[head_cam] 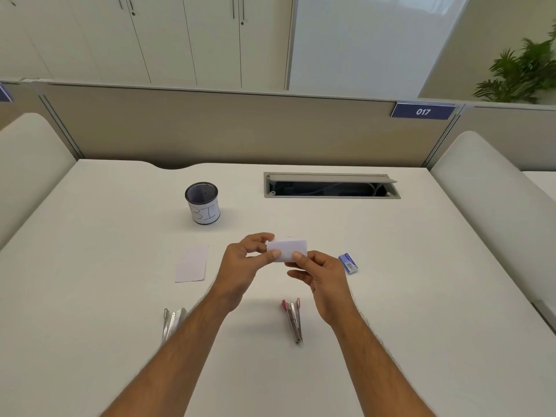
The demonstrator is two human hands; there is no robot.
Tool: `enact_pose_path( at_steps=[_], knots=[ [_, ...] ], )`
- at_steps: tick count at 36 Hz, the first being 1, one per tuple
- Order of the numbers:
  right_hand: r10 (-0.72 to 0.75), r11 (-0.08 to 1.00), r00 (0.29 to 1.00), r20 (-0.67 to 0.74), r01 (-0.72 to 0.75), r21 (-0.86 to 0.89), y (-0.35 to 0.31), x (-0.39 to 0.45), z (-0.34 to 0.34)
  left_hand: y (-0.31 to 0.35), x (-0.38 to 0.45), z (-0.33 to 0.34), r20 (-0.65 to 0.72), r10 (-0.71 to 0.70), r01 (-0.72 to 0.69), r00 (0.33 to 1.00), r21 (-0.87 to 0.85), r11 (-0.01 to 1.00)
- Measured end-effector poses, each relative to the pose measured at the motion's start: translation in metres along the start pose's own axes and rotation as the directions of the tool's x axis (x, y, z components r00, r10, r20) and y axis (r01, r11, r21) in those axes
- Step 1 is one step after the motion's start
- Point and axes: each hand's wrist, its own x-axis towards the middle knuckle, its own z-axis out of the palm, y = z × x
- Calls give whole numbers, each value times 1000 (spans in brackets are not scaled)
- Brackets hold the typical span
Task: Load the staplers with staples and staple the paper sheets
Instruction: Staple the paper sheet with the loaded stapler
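While both hands work above the white desk [421, 296], items read from the left as follows. Silver stapler [172, 323]: lies near the front left, partly hidden by the left forearm, opened out, long axis running away from the person with a slight lean to the right. Loose paper sheet [192, 263]: white, flat on the desk beyond that stapler, long axis also pointing away, tilted a little right. Mesh pen cup [203, 203]: stands upright farther back, white label with handwritten marks. Left hand [245, 266]: thumb and fingers pinched on the left edge of a small white paper stack [288, 249], held off the desk at centre, long axis left to right. Right hand [322, 279]: thumb and forefinger nipped on the stack's lower right edge. Pink stapler [293, 320]: on the desk below the hands, opened, pink end away from the person. Blue staple box [348, 263]: right of the hands, lying flat, angled
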Motion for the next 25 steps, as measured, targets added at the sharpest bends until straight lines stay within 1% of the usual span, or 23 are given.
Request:
enact_pose_path(
  at_steps=[6,11,16,25],
  knots=[
    [-29,999,999,24,30,-31,-1,-1,-4,-4,-3,3,-18,5,-5,1000,8,1000],
    [-40,997,999,20,41,-62,-1,-3,-5,-5,-6,5,-5,-25,24,1000,-111,994],
    [-44,992,999,11,45,-120,0,-5,-6,-8,-9,4,-48,-7,3,999,-90,996],
    [-52,980,999,7,53,-190,1,-6,-12,-5,-8,5,-56,22,-27,998,-96,995]
  ],
)
